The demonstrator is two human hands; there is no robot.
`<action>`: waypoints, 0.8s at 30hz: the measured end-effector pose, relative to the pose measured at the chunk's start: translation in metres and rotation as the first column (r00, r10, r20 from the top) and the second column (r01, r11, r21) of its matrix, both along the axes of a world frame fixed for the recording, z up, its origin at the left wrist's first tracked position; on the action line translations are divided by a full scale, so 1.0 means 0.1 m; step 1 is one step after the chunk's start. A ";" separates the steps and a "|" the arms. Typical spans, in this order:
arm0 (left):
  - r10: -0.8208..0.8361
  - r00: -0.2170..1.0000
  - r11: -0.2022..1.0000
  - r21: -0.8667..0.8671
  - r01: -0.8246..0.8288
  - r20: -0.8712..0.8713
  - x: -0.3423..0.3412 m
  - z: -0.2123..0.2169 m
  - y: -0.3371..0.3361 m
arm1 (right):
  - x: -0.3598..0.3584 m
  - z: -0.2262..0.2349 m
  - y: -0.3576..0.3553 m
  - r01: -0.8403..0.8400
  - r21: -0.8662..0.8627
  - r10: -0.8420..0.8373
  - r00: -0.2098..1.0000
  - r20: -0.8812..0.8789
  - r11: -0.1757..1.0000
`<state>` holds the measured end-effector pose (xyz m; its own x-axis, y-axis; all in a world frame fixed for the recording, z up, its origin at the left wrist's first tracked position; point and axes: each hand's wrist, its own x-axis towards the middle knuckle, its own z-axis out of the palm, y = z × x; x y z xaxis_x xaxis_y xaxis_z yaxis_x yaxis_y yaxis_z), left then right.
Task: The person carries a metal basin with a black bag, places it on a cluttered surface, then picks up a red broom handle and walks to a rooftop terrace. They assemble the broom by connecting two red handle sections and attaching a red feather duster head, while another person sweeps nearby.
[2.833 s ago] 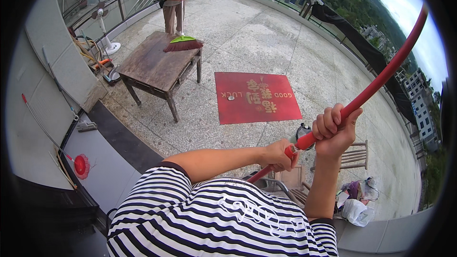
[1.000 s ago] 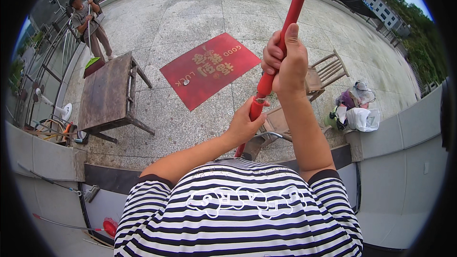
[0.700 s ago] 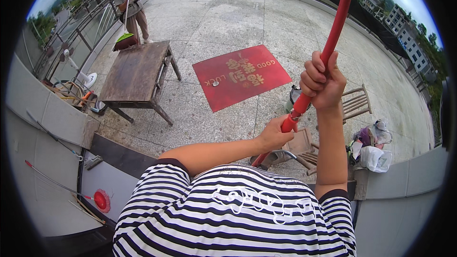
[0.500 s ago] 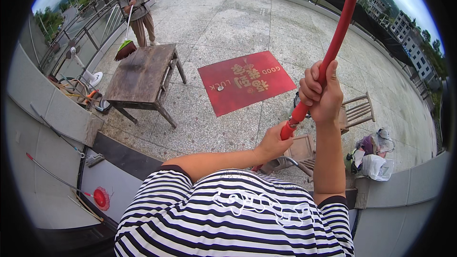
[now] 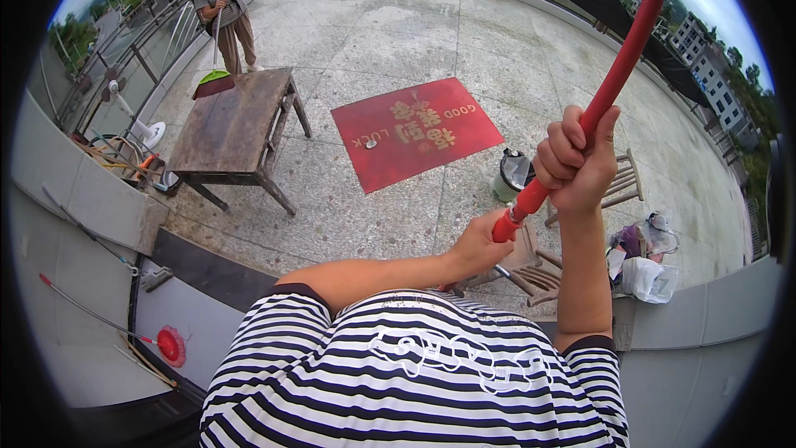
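Observation:
A long red pole [image 5: 630, 46] slants up to the right, its upper end out of view. My right hand [image 5: 576, 162] is wrapped round it, thumb up along the shaft. Lower down, my left hand [image 5: 483, 242] is closed round the red grip, just below a joint with a bit of bare metal. Fingers of the left hand are partly hidden behind its back. What lies on the pole's far end cannot be seen. Beneath my hands, near my body, stands a wooden chair [image 5: 543, 270], partly covered by my arms.
A worn wooden table [image 5: 228, 120] stands left, with a red mat [image 5: 414, 137] on the floor. A lined bin [image 5: 510, 174], another chair [image 5: 626, 178] and bags [image 5: 651, 278] lie right. Beyond the table, a person [image 5: 224, 12] holds a broom [image 5: 215, 79]. A brush [image 5: 172, 346] leans lower left.
The pole leans further right, and both hands have shifted slightly with it, keeping their grip. The bin now shows more. The other person has raised one arm toward the head.

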<state>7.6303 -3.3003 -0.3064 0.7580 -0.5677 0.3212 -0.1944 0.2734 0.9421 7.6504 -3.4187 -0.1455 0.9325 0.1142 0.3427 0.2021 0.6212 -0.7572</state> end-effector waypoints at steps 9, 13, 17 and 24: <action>-0.051 0.987 0.997 0.051 0.059 -0.150 0.01 -0.04 -0.08 | 0.17 -0.11 -0.27 -0.263 0.033 0.263 0.965 0.004 0.964; 0.237 0.970 0.963 0.140 -0.229 -0.044 -0.02 -0.10 -0.18 | 0.00 0.04 0.13 0.426 -0.218 -0.446 0.893 -0.051 0.878; 0.272 0.961 0.948 0.155 -0.277 0.048 -0.07 -0.11 -0.26 | -0.06 0.11 0.12 0.618 -0.230 -0.647 0.760 -0.072 0.752; 0.008 0.999 0.999 0.050 -0.005 -0.053 0.03 -0.07 -0.18 | 0.06 0.08 -0.21 0.230 -0.102 -0.236 0.970 -0.053 0.968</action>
